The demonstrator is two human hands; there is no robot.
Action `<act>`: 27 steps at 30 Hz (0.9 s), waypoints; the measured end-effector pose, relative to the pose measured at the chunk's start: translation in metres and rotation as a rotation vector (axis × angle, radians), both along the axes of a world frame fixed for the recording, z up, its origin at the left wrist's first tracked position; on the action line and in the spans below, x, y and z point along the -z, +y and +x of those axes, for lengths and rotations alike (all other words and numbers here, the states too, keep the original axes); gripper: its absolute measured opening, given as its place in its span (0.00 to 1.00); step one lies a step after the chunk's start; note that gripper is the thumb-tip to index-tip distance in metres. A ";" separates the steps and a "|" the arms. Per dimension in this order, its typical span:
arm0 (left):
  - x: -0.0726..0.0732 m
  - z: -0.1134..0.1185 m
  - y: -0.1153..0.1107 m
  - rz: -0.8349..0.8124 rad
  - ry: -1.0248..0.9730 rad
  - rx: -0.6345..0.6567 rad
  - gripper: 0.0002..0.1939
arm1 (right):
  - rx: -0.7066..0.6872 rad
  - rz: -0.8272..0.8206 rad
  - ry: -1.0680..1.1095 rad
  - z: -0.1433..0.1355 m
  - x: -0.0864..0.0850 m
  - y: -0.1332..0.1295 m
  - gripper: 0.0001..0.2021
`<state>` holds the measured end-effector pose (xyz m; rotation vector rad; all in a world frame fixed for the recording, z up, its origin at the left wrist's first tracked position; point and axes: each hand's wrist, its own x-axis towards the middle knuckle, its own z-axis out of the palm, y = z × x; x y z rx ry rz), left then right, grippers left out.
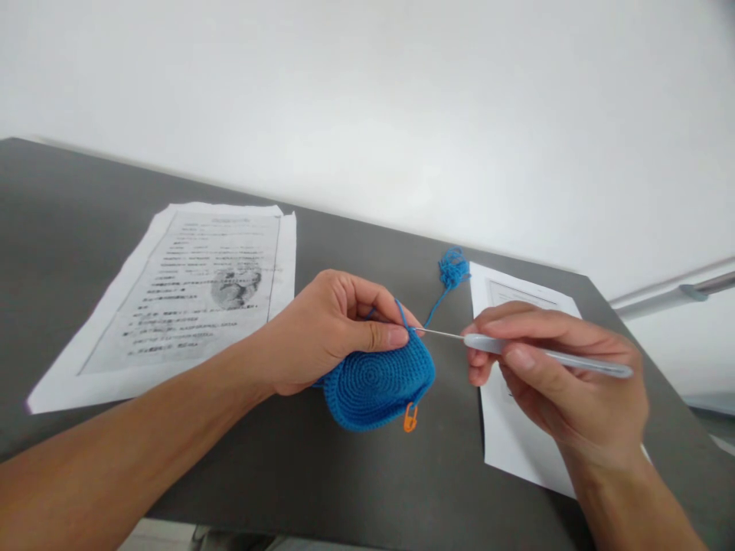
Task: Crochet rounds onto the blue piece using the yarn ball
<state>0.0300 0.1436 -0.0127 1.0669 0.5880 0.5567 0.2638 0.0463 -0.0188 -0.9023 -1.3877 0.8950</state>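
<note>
A round blue crochet piece (376, 375) hangs from my left hand (327, 329), whose thumb and fingers pinch its upper edge. Clipped to the lower right rim is an orange stitch marker (409, 418). My right hand (568, 367) is closed around the pale grey handle of a crochet hook (586, 361). The hook's thin metal shaft points left, and its tip meets the top edge of the piece beside my left thumb. Blue yarn (436, 308) runs from near that spot to a loose tangle of blue yarn (453, 268) farther back.
On the dark grey table (356, 482), a printed sheet (195, 291) with text and a picture lies at left. A second sheet (517, 451) lies at right, partly under my right hand. A white wall (367, 115) rises behind the table, and a metal rail (689, 295) shows at far right.
</note>
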 end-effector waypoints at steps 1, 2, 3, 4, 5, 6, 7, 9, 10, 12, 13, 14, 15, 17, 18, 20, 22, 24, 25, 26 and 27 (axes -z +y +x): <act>0.000 0.000 0.000 -0.001 0.002 0.004 0.06 | 0.001 0.014 -0.037 0.002 0.000 -0.001 0.07; 0.000 0.000 0.000 -0.001 0.003 0.006 0.06 | 0.000 0.030 -0.071 0.004 0.000 -0.002 0.08; -0.001 -0.001 0.000 -0.001 0.003 0.008 0.06 | -0.003 0.044 -0.101 0.006 0.000 -0.003 0.09; -0.001 -0.001 0.000 -0.002 0.004 0.012 0.06 | -0.006 0.060 -0.125 0.008 0.000 -0.004 0.09; -0.001 -0.001 0.000 -0.001 0.006 0.016 0.06 | -0.005 0.072 -0.142 0.009 0.000 -0.004 0.10; -0.001 -0.002 0.000 0.000 0.008 0.023 0.06 | -0.005 0.079 -0.154 0.010 0.000 -0.005 0.10; -0.001 -0.002 0.000 0.001 0.008 0.031 0.06 | -0.005 0.086 -0.158 0.011 0.000 -0.005 0.10; -0.001 -0.003 0.000 0.003 0.005 0.049 0.07 | -0.006 0.083 -0.148 0.011 -0.001 -0.005 0.10; 0.000 -0.003 0.001 0.003 0.000 0.057 0.07 | -0.007 0.076 -0.133 0.011 -0.002 -0.005 0.09; 0.000 -0.002 0.001 0.002 -0.011 0.066 0.07 | -0.010 0.051 -0.086 0.009 -0.003 -0.005 0.08; 0.001 -0.002 0.001 0.003 -0.013 0.066 0.06 | -0.005 0.037 -0.058 0.007 -0.004 -0.005 0.07; 0.001 -0.002 0.001 0.004 -0.018 0.065 0.06 | 0.001 0.021 -0.031 0.006 -0.005 -0.005 0.07; 0.001 -0.002 0.001 0.005 -0.022 0.058 0.06 | 0.007 0.004 -0.004 0.004 -0.005 -0.004 0.07; 0.001 -0.001 0.001 0.009 -0.034 0.043 0.06 | 0.016 -0.043 0.050 -0.001 -0.006 -0.003 0.08; 0.002 -0.001 0.000 0.009 -0.045 0.037 0.06 | 0.017 -0.069 0.079 -0.003 -0.006 -0.003 0.08; 0.002 -0.001 -0.001 0.009 -0.073 0.027 0.07 | 0.017 -0.118 0.148 -0.007 -0.006 -0.001 0.08; 0.002 0.000 -0.002 0.004 -0.095 0.028 0.07 | 0.022 -0.171 0.222 -0.010 -0.006 0.001 0.07; 0.003 0.001 -0.003 -0.015 -0.111 0.020 0.07 | 0.018 -0.239 0.299 -0.013 -0.005 0.004 0.07; 0.004 0.002 -0.003 -0.028 -0.118 0.014 0.08 | 0.012 -0.279 0.335 -0.014 -0.005 0.005 0.08; 0.005 0.003 -0.003 -0.043 -0.127 0.003 0.09 | 0.002 -0.318 0.368 -0.016 -0.005 0.006 0.08; 0.006 0.004 -0.004 -0.056 -0.139 -0.010 0.10 | -0.010 -0.353 0.398 -0.018 -0.004 0.007 0.09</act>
